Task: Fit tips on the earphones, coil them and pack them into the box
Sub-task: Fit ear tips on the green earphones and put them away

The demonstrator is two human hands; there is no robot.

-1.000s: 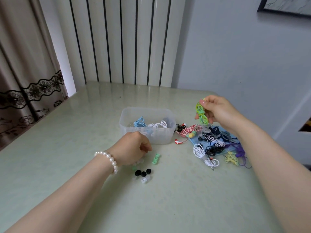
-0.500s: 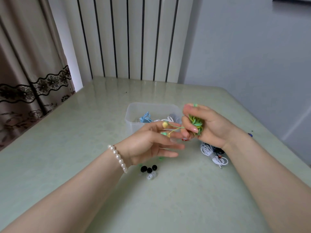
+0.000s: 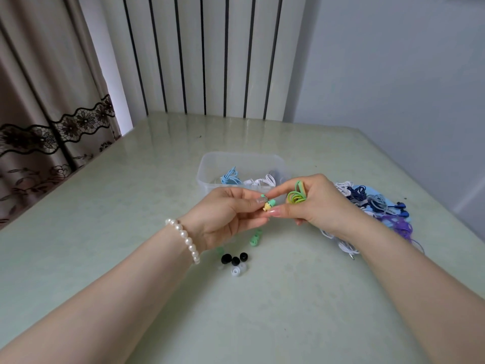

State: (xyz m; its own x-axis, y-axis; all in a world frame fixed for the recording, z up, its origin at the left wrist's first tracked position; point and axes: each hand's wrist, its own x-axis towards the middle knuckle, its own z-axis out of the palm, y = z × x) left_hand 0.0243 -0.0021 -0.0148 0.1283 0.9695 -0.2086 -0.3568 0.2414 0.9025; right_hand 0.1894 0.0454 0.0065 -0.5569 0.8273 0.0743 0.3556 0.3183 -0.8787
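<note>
Right hand (image 3: 312, 206) pinching the yellow-green coiled earphone cable (image 3: 296, 197) with its bud held out, left hand (image 3: 225, 214) pinching a small mint-green silicone tip (image 3: 264, 199) onto it, just in front of the clear plastic box (image 3: 210, 164), spare tips (image 3: 235, 261) waiting below.

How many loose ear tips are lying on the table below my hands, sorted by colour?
Black ear tips: 3
Clear or white ear tips: 2 that can be told; one at the left is faint
Green ear tips: 3, counting one partly hidden under the left hand
Total: 8
</note>
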